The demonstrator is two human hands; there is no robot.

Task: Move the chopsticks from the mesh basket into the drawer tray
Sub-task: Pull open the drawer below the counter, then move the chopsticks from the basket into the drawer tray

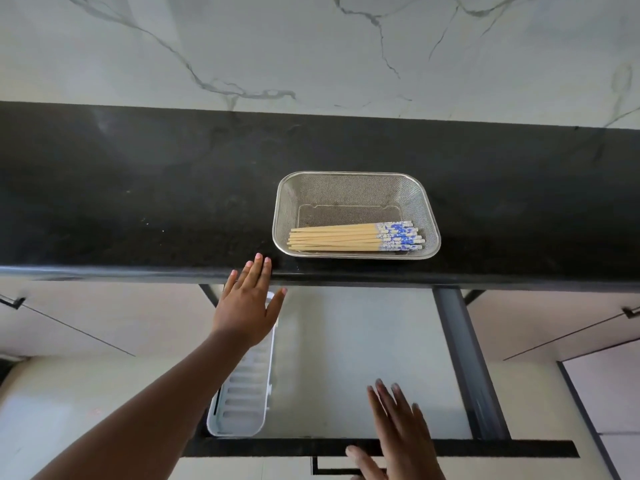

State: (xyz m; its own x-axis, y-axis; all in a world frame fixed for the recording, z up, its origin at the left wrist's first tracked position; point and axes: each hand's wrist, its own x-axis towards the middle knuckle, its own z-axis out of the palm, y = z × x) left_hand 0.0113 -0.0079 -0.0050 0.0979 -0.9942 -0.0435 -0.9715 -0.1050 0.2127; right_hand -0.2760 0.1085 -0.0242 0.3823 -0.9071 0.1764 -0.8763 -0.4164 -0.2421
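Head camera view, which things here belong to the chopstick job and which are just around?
Job:
bundle of wooden chopsticks with blue-and-white ends
rectangular metal mesh basket
white slotted plastic drawer tray
open drawer

Just around:
black stone countertop
white marble wall

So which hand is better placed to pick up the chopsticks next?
Probably the left hand: it is open at the counter edge beside the mesh basket, near the chopsticks. The right hand is low by the drawer front.

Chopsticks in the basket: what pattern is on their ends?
Blue and white floral print on the chopsticks, head view.
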